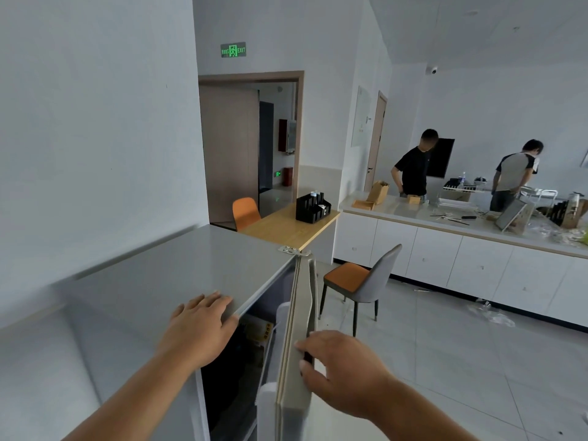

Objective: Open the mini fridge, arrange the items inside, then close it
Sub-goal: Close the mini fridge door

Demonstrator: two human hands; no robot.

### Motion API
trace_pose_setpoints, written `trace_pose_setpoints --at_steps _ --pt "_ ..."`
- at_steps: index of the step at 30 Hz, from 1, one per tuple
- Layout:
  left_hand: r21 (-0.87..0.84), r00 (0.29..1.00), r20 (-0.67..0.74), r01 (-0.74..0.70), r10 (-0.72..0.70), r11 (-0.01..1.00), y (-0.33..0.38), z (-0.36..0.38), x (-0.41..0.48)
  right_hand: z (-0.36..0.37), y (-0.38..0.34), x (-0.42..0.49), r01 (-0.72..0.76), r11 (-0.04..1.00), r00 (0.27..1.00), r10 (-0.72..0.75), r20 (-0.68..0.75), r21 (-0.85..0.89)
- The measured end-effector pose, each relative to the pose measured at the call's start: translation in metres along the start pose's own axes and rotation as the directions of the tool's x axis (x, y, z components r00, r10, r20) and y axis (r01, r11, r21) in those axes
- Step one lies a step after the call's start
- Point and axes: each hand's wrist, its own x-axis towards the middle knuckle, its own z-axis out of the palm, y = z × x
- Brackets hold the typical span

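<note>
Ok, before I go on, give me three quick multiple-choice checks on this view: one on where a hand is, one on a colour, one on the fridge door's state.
1. Where does the left hand rest?
A. On the front edge of the fridge top
B. On the wooden table
C. Inside the fridge

2. What colour is the seat of the chair just beyond the fridge door?
A. Green
B. Orange
C. Black

3. What state is the fridge door in?
A. Fully shut
B. Taken off
C. Swung open, held at its edge by the right hand

Answers: 1 A, the palm lies flat on the grey top's front edge. 2 B, the seat pad is orange with a grey back. 3 C, the dark interior shows between cabinet and door.
</note>
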Motion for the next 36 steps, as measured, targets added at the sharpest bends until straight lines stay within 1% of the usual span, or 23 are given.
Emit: trace_pose_setpoints --at_steps 10,13,18,24,28,36 --pt "-0.048 1.0 0.006 0.017 -0.017 0.999 0.0 -0.002 0.0 0.017 -0.035 0.036 0.063 0.998 0.997 -0.063 0.05 -0.008" --pt "-0.088 1.0 0.008 0.021 -0.02 0.996 -0.001 -0.003 0.0 0.021 -0.045 0.045 0.076 0.997 0.996 -0.075 0.054 -0.012" --pt "-0.119 1.0 0.023 0.016 -0.014 0.993 -0.004 -0.005 -0.001 0.031 -0.056 0.063 0.086 0.996 0.996 -0.085 0.034 -0.022" --pt "-0.131 1.0 0.002 0.011 -0.011 0.991 -0.005 -0.004 0.0 0.048 -0.065 0.079 0.099 0.995 0.995 -0.099 -0.006 0.013" --pt "-0.14 1.0 0.002 0.01 -0.01 0.99 -0.007 -0.003 0.002 0.055 -0.066 0.083 0.094 0.995 0.994 -0.094 -0.05 0.015" --pt "-0.139 1.0 -0.003 0.006 -0.006 0.99 -0.006 -0.004 0.0 0.056 -0.065 0.083 0.113 0.993 0.991 -0.112 -0.068 0.012"
